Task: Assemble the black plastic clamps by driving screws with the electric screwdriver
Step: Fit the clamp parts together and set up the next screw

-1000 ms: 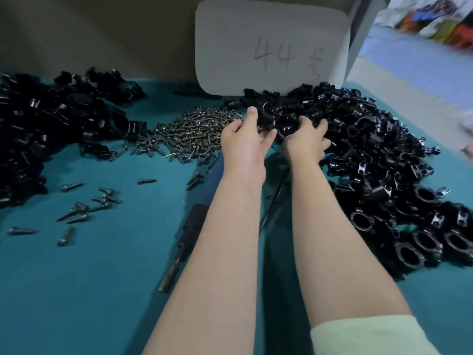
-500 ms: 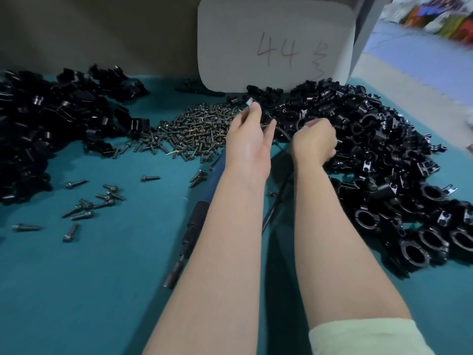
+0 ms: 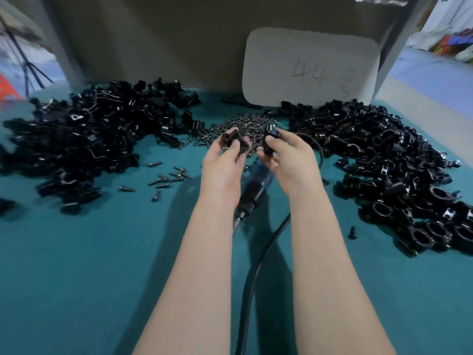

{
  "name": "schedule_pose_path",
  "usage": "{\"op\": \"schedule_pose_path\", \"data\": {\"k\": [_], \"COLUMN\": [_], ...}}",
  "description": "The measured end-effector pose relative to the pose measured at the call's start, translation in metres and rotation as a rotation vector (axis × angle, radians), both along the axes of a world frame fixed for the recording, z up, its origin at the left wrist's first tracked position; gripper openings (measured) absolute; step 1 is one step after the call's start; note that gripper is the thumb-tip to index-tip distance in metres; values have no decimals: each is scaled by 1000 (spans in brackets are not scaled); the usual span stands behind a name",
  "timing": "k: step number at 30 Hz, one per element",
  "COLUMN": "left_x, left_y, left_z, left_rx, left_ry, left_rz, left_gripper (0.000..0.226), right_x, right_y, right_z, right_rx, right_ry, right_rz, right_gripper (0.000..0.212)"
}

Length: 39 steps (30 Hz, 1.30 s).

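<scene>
The teal cloth-covered surface [image 3: 76, 278] carries everything, and the blue-bodied electric screwdriver [image 3: 253, 185] lying at its middle is my landmark. Left of the screwdriver sprawls a big heap of black plastic clamp halves [image 3: 84, 142]; right of it a second heap of black ring-shaped clamp parts [image 3: 399, 170] runs toward the near edge. Beyond its far end sits the small pile of dark metal screws [image 3: 245, 126], with a few strays to its left.

Both hands hover just above the screwdriver's far end. The left hand [image 3: 225, 162] has its fingers curled around one black plastic clamp piece [image 3: 231, 140]; the right hand [image 3: 286, 160] pinches a second black clamp piece [image 3: 271, 139] between thumb and fingers. The two pieces sit side by side, close but apart, so I judge mating them comes next. The screwdriver lies directly under and between the wrists, its long axis running away from the person, bit end nearest, about equally close to either hand.

Motion blur hides each piece's orientation; the forearms cover much of the screwdriver, and its black cord [image 3: 258, 265] leaves the picture at the bottom.
</scene>
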<state>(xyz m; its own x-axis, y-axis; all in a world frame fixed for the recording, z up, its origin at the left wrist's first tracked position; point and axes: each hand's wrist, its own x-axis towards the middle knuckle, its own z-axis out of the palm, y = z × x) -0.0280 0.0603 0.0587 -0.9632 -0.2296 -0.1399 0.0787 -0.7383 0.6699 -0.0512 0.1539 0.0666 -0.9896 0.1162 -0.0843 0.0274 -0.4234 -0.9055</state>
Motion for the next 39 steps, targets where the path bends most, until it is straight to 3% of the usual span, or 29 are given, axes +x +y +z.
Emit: {"op": "schedule_pose_path", "data": {"k": [3,6,9,12,15,18,20,23,26,28,30,35,39], "left_x": [8,9,6,0,-4,-6,-8,-10,-11,-12,-13,-15,-15], "left_y": [-15,-26,-34,-34,-30,-31,-32,-31,-29,-28,-28,-31,-33], "left_z": [-7,-11,-10,-12,-18,-24,-26,-30,-34,-37,-38,-37,-38], "left_rx": [-149,-245,-105,95,118,189,221,172,-60,-209,-213,-166,-249], "left_ry": [-75,-151,-152,-130,-122,-112,-87,-54,-94,-132,-143,-79,-9], "left_rz": [20,1,-35,50,155,137,118,29,-16,-21,6,78,74], "left_gripper": [28,26,10,15,11,38,43,20,23,42,51,17,20], "right_x": [1,-3,-11,-14,-14,-16,-16,-15,-15,-15,-14,-16,-15], "right_y": [-14,-24,-26,-27,-31,-33,-36,-43,-44,-43,-45,-42,-40], "right_z": [0,-3,-7,-10,-13,-15,-15,-16,-18,-18,-18,-21,-19], "right_rx": [36,197,314,349,446,514,544,618,721,720,694,687,461], "right_ry": [20,26,32,54,71,80,102,126,134,134,131,128,84], "right_rz": [30,39,14,-6,3,9,38,68,11,-19,-27,-23,169], "right_gripper": [14,12,22,15,9,21,23,24,25,25,24,27,18]}}
